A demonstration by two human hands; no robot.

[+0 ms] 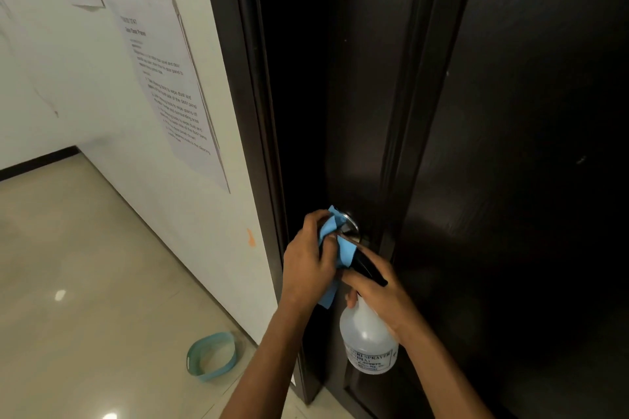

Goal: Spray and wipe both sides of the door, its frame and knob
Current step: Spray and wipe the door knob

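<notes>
My left hand [308, 257] had its grip closed round the blue cloth [340, 248], fingers curled so the cloth wrapped the near side of the knob [350, 226]; only a sliver of bright metal showed past it, low on the dark door [510, 146], close to the edge by the frame [252, 112]. My right hand [381, 296] gripped the neck of the spray bottle [369, 340], fingers round the black trigger head, nozzle aimed up toward the knob and almost touching the cloth. The clear body hung below my hand, just off the door.

As I judged it, the step was wiping the knob, and doing it well meant turning the cloth all the way round, not only rubbing the side facing me. The back of the knob and the ring where it met the door looked like the places I would miss. I thought a short spray onto the cloth would be better than soaking the metal, since the nozzle sat so near that a full squeeze might run down the door. A tail of cloth hung below my wrist; I would have gathered it so it did not drag. The teal basket [212, 355] sat on the floor [85, 265] by the wall [153, 197], well apart. The door faces and frame I reckoned were still to be checked.
</notes>
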